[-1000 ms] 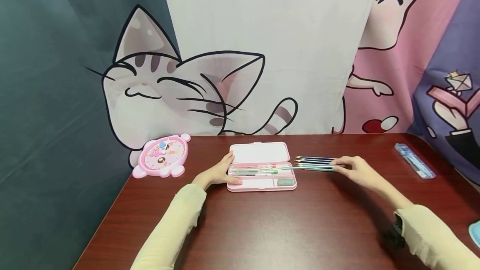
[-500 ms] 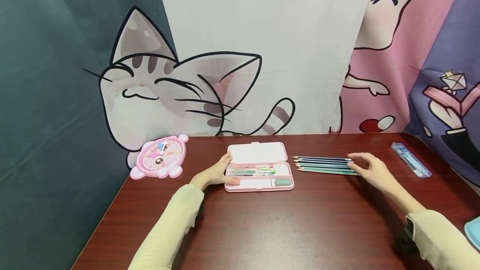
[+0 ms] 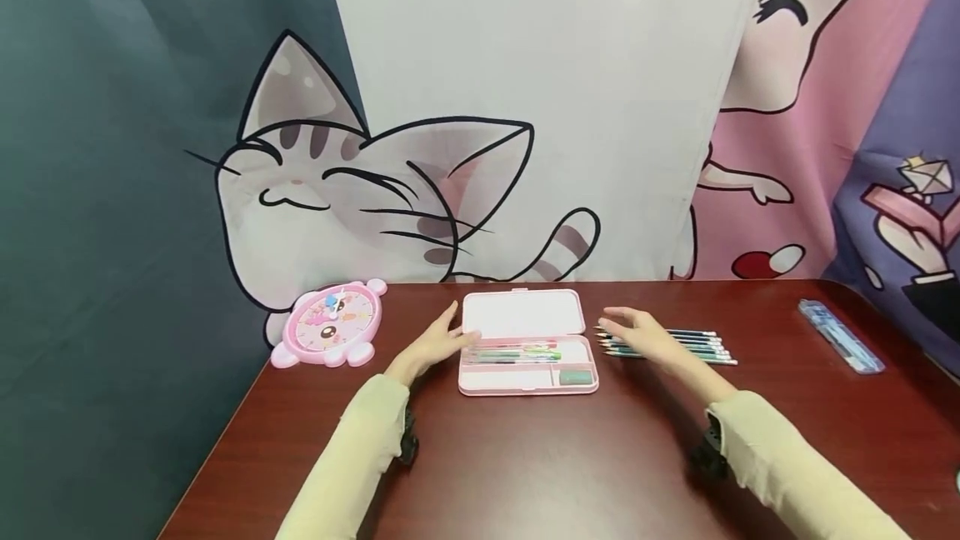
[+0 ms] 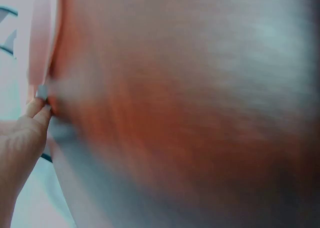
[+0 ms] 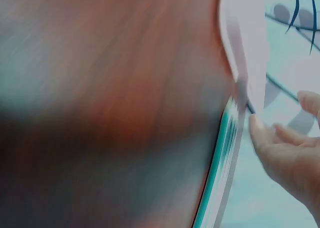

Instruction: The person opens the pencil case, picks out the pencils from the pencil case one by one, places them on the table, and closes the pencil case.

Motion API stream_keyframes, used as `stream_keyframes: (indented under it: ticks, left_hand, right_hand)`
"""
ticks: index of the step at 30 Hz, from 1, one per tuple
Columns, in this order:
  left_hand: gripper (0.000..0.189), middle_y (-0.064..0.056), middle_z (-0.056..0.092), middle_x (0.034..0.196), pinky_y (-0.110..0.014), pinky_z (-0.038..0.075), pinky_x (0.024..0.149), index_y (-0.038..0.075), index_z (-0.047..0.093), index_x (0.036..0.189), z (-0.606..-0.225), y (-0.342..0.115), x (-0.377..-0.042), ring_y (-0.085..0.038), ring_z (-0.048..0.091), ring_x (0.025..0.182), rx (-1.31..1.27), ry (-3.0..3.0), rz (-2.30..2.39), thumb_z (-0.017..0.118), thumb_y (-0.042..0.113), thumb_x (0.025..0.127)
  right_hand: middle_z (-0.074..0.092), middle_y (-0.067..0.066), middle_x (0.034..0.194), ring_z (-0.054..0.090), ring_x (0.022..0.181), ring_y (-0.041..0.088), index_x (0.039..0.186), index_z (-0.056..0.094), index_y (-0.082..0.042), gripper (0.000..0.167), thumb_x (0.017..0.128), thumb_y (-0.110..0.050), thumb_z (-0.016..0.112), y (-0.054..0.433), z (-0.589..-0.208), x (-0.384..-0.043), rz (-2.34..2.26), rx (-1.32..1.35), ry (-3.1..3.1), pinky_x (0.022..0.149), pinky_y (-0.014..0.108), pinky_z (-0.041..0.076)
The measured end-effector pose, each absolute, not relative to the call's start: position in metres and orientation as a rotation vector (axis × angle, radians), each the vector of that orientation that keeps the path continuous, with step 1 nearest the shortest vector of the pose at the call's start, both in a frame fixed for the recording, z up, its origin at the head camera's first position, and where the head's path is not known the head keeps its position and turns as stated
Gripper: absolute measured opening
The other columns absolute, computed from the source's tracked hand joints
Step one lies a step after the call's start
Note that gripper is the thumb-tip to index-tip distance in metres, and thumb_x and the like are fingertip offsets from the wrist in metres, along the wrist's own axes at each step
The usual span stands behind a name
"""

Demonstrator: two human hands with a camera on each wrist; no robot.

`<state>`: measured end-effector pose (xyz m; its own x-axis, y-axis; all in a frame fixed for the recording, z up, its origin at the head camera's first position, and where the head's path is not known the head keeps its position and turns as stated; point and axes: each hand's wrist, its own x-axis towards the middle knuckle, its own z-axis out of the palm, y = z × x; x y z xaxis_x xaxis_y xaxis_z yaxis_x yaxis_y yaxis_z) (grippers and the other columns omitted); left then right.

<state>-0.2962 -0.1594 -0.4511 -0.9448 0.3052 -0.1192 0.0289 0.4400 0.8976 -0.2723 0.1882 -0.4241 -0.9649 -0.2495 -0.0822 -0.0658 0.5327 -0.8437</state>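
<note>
An open pink pencil case (image 3: 528,390) lies in the middle of the table, its white-lined lid (image 3: 522,314) folded back. Several slim pens (image 3: 513,355) sit in its upper compartment, with a green eraser (image 3: 576,377) in a small lower one. My left hand (image 3: 431,350) is at the case's left side, fingers extended and thumb over the edge; contact is hard to tell. To the right of the case lies a row of blue and green pencils (image 3: 701,347), tips leftward. My right hand (image 3: 647,338) hovers over their tip end, fingers extended, holding nothing, and hides part of them.
A pink animal-shaped toy clock (image 3: 330,327) stands at the table's back left. At the right lies a clear blue stationery pack (image 3: 842,337). Behind the dark red table (image 3: 555,465) hangs a cartoon cat curtain (image 3: 337,215). Both wrist views are blurred.
My right hand has laid a pencil with the others, let go, and moved left from their back ends to their tips. My left thumb has shifted up along the case's edge.
</note>
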Motion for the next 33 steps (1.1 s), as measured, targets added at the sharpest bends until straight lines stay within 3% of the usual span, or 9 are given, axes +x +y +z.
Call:
stream_keyframes:
  ticks: [3,7,10,14,17,21,28,33]
  left_hand:
    - [0.074,-0.016,0.052,0.131,-0.029,0.047,0.092,-0.004,0.023,0.142,-0.502,-0.172,-0.332,-0.018,0.058,0.111,0.384,2.372,1.737,0.064,0.004,0.081]
    - [0.047,-0.007,0.068,0.099,-0.018,0.051,0.069,-0.006,0.051,0.124,-0.562,-0.183,-0.367,-0.006,0.063,0.084,0.554,2.404,1.839,0.063,0.0,0.079]
    - [0.035,-0.011,0.067,0.095,-0.023,0.051,0.069,-0.006,0.057,0.115,-0.528,-0.169,-0.343,-0.011,0.062,0.081,0.391,2.509,1.827,0.058,-0.002,0.08]
    - [0.036,-0.021,0.065,0.094,-0.028,0.052,0.071,-0.011,0.057,0.108,-0.459,-0.143,-0.301,-0.022,0.062,0.084,0.222,2.72,1.734,0.045,-0.012,0.074]
    - [0.03,-0.023,0.065,0.092,-0.03,0.051,0.074,-0.012,0.06,0.101,-0.435,-0.133,-0.29,-0.028,0.063,0.085,0.269,2.902,1.633,0.044,-0.015,0.075]
    - [0.021,-0.018,0.068,0.094,-0.035,0.049,0.081,-0.005,0.066,0.095,-0.424,-0.133,-0.282,-0.027,0.062,0.092,0.29,3.004,1.59,0.052,-0.01,0.08]
    - [0.024,-0.016,0.067,0.106,-0.032,0.047,0.089,0.0,0.07,0.094,-0.413,-0.144,-0.265,-0.024,0.06,0.106,0.412,2.725,1.746,0.048,-0.005,0.086]
    - [0.028,-0.016,0.06,0.121,-0.044,0.038,0.102,0.001,0.063,0.114,-0.407,-0.144,-0.249,-0.028,0.051,0.12,0.605,2.692,1.436,0.045,0.006,0.093]
  right_hand:
    - [0.038,0.035,0.134,0.048,0.119,0.04,0.137,0.022,0.015,0.066,0.097,-0.032,0.042,0.17,-0.426,-0.277,-1.494,-0.149,2.42,0.096,0.043,0.043]
    - [0.027,0.035,0.141,0.037,0.127,0.042,0.14,0.011,0.014,0.074,0.097,-0.041,0.037,0.156,-0.422,-0.277,-1.574,-0.061,2.278,0.102,0.045,0.037]
    - [0.022,0.034,0.143,0.033,0.13,0.043,0.143,0.005,0.009,0.076,0.097,-0.044,0.034,0.152,-0.418,-0.276,-1.661,-0.022,2.197,0.106,0.047,0.031]
    - [0.022,0.031,0.144,0.032,0.131,0.042,0.145,0.003,0.002,0.076,0.096,-0.046,0.035,0.151,-0.412,-0.276,-1.792,-0.009,2.119,0.107,0.048,0.029]
    - [0.02,0.029,0.146,0.029,0.132,0.041,0.146,0.005,0.0,0.076,0.095,-0.049,0.034,0.154,-0.41,-0.275,-1.876,-0.024,2.087,0.108,0.049,0.027]
    - [0.023,0.027,0.146,0.028,0.133,0.039,0.145,0.015,0.001,0.074,0.095,-0.051,0.031,0.164,-0.41,-0.27,-1.947,-0.098,2.089,0.108,0.048,0.025]
    - [0.045,0.024,0.134,0.051,0.118,0.019,0.131,0.046,0.004,0.052,0.097,-0.034,0.043,0.18,-0.419,-0.26,-1.774,-0.403,2.317,0.102,0.045,0.036]
    - [0.049,0.019,0.134,0.041,0.127,0.033,0.126,0.056,-0.009,0.04,0.091,-0.029,0.055,0.187,-0.424,-0.252,-1.336,-0.744,2.607,0.1,0.053,0.035]
